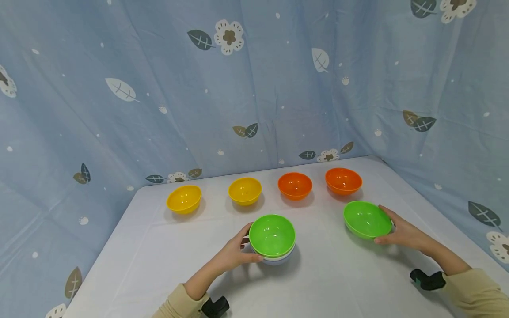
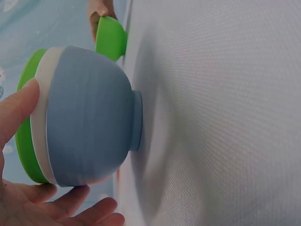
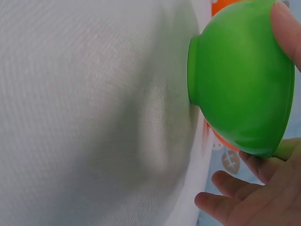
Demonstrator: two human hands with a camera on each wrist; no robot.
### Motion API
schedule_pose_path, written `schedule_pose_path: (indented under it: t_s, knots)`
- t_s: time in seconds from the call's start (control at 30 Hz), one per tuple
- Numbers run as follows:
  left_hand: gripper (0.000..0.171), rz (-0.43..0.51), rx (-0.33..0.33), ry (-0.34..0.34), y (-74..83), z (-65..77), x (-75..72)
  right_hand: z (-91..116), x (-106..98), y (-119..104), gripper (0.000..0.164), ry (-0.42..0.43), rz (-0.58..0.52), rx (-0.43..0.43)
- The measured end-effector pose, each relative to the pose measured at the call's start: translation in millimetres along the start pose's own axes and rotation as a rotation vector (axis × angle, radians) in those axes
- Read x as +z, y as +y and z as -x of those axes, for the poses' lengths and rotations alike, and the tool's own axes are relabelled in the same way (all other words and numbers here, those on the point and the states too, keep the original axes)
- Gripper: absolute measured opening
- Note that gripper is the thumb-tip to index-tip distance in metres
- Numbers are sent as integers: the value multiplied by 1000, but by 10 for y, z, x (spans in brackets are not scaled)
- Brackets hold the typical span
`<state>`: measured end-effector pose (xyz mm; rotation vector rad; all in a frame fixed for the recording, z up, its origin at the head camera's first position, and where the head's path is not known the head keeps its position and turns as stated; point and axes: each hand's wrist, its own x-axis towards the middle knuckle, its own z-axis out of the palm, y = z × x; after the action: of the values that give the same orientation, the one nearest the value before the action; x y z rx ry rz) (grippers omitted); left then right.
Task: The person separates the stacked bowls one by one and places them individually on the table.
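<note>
Near the middle of the table stands a nested stack, with a green bowl on top, then a white bowl and a blue bowl at the bottom. My left hand grips this stack near its rim, thumb on the near side and fingers round the far side. Over to the right, my right hand holds another green bowl by its right side, thumb and fingers at the rim. That bowl's foot is at the tabletop; whether it touches I cannot tell.
Behind the hands, a row runs across the white table: two yellow bowls at the left and two orange bowls at the right. A patterned blue curtain hangs along the back and sides.
</note>
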<state>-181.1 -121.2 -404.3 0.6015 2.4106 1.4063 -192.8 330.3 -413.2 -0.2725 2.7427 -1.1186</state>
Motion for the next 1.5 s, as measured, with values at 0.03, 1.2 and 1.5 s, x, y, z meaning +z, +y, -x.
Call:
schedule_pose_path:
  t_s: [0.03, 1.2, 1.5]
  knots:
    - [86, 2, -4, 0, -10, -2, 1, -1, -3, -5, 95, -3, 0, 1]
    - [85, 0, -21, -9, -6, -3, -16, -74, -65, -246, 92, 57, 78, -89]
    - [84, 1, -20, -11, -17, 7, -17, -95, -72, -445, 88, 27, 43, -66]
